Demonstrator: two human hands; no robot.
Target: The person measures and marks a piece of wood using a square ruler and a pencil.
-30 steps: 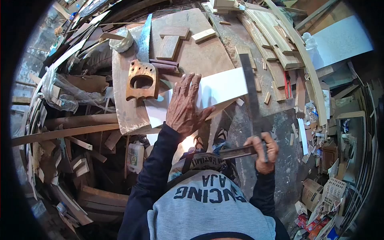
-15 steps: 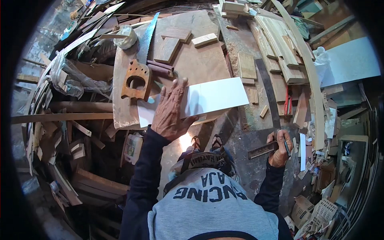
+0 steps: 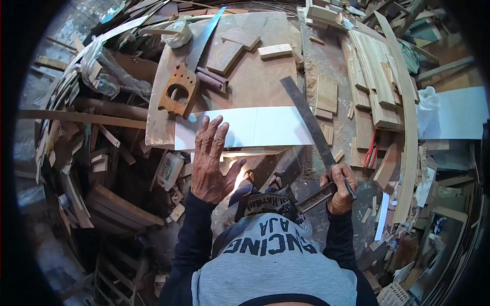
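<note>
A white rectangular sheet [image 3: 280, 126] lies across the near edge of the workboard [image 3: 260, 84], with a thin line drawn across its middle. My left hand [image 3: 208, 163] is open, fingers spread, its fingertips over the sheet's near left part. My right hand [image 3: 339, 189] is closed around the corner of a try square [image 3: 310, 120], whose dark blade points up and left and overlaps the sheet's right end. A dark pen-like marker [image 3: 350, 189] is also held in that hand. Beyond the sheet on the left lies a handsaw [image 3: 179, 94] with a wooden handle.
Small wood blocks [image 3: 275, 51] and brown rolled pieces [image 3: 212, 80] lie on the workboard. To the right are stacked planks [image 3: 375, 84], red-handled pliers [image 3: 372, 148] and a long curved strip [image 3: 406, 112]. Offcuts [image 3: 125, 204] crowd the left side below the board.
My left hand has drawn back toward me, uncovering the line on the sheet. My right hand has brought the try square left, its blade now tilted over the sheet's right end.
</note>
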